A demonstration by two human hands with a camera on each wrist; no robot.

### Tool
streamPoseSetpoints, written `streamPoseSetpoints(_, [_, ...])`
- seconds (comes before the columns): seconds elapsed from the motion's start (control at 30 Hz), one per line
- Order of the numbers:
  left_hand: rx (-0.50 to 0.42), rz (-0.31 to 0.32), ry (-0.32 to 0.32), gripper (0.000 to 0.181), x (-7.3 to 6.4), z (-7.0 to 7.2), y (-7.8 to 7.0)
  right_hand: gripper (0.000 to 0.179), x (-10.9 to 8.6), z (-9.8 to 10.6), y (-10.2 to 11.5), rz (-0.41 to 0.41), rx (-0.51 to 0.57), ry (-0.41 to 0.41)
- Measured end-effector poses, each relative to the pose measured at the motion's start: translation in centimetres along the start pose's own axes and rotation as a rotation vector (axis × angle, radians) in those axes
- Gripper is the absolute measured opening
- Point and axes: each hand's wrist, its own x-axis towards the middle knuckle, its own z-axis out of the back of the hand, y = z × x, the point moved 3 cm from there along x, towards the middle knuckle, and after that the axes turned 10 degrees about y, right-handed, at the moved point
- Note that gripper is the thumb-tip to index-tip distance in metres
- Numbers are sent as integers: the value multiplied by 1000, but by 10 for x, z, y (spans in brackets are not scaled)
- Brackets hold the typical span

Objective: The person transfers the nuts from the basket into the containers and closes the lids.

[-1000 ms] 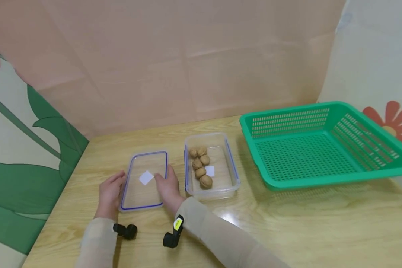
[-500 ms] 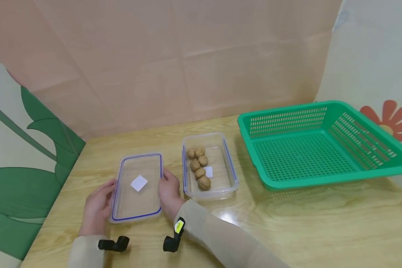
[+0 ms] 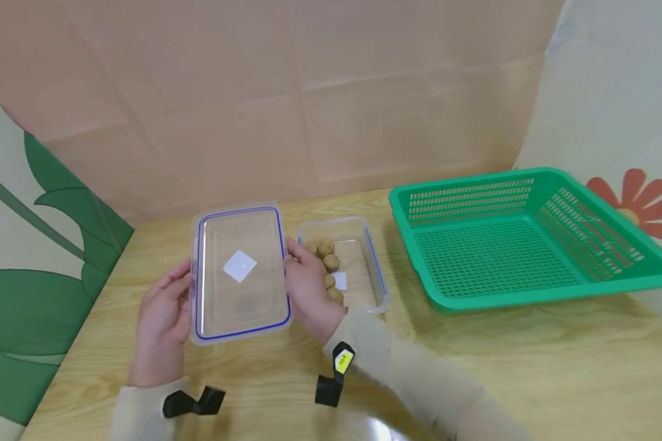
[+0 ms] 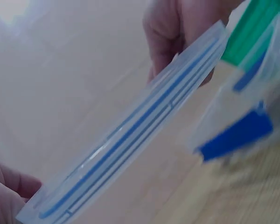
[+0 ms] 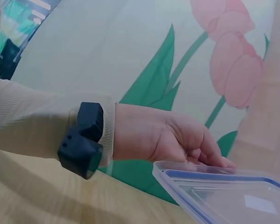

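A clear plastic lid (image 3: 243, 306) with a blue seal ring and a white square label is held up off the table between both hands. My left hand (image 3: 165, 312) grips its left edge, thumb and fingers at the rim. On the opposite edge my right hand (image 3: 311, 291) pinches the lid. Just right of it stands a clear container (image 3: 364, 269) with several walnuts (image 3: 331, 263) along its left side, partly hidden by my right hand. The left wrist view shows the lid (image 4: 126, 135) nearly edge-on, and the right wrist view shows its corner (image 5: 210, 186) near the left hand (image 5: 191, 140).
To the right sits a large green plastic basket (image 3: 419, 245) with slotted walls. Everything stands on a wooden table (image 3: 502, 355). A pinkish cloth wall (image 3: 309, 104) closes off the back, and a wall with painted leaves (image 3: 27, 318) stands on the left.
Both hands have lifted the lid off the table, up and a little right, closer to the container. My right hand now covers part of the walnuts. The container and basket stay put.
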Motion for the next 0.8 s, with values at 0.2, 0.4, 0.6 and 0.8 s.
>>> streamPoseSetpoints(0.2, [95, -45, 13, 28, 5, -53, 25, 39, -4, 47, 31, 106, -14, -37])
streamPoseSetpoints(0.4, [73, -91, 45, 28, 7, -88, 57, 40, -16, 91, 50, 127, -11, -95])
streamPoseSetpoints(0.6, [62, -172, 37, 25, 8, -110, 83, 39, -24, 120, 66, 143, 11, -129])
streamPoseSetpoints(0.8, [99, -324, 45, 30, 8, -121, 93, 35, -23, 138, 69, 191, 22, -168])
